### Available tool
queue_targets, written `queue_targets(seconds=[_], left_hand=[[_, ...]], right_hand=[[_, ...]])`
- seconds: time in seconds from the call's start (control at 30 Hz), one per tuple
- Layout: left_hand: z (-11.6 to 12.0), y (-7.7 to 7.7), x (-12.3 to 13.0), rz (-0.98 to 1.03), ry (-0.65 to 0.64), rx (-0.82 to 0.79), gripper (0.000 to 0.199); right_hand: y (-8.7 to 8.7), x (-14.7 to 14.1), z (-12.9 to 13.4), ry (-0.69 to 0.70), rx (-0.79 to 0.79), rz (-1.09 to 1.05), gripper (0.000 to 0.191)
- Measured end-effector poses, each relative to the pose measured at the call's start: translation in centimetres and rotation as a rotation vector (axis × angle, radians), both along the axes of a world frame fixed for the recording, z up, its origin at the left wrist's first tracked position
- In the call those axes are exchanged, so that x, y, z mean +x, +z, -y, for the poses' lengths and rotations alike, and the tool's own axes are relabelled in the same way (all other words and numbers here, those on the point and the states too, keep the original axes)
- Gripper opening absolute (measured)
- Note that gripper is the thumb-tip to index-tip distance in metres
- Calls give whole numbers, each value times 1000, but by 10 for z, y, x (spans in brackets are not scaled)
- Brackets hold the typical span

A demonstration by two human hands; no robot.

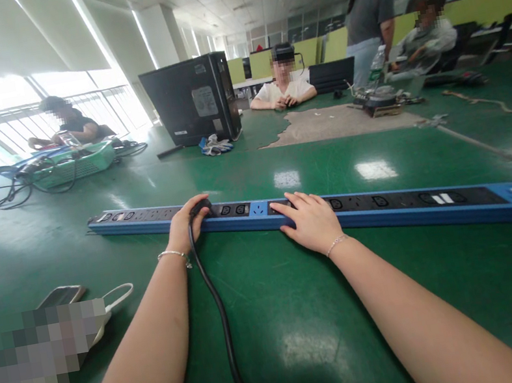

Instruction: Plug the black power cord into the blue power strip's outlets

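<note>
A long blue and black power strip (360,218) with many sockets lies across the green table. My left hand (185,224) is closed around a black plug (200,207) at the strip's top face, left of its middle. Whether the plug sits fully in a socket is hidden by my fingers. From it a thick black power cord (225,329) runs down towards me. My right hand (310,218) rests with spread fingers on the strip, right of a blue socket, and covers part of the sockets there.
On the green table (251,166) stand a black computer case (190,100), with gloves (215,144) beside it, and a green basket (77,165) of cables. A phone (62,295) lies at left. Several people are farther back, one seated opposite (282,91).
</note>
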State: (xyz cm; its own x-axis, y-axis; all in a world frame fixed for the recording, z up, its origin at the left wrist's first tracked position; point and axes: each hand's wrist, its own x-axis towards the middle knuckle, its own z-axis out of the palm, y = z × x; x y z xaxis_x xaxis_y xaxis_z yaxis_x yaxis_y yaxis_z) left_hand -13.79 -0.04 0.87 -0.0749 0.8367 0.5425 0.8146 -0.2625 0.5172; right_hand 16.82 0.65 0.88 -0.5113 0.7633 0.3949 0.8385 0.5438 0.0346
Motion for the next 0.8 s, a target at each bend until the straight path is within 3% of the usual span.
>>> queue_targets(seconds=[0.43,0.8], left_hand=[[0,-4,-2,-59,-22,-10,39],[6,-5,2,-187,42,-18,38]], right_hand=[[0,0,-1,1,8,-8,52],[0,0,0,1,1,1,51]])
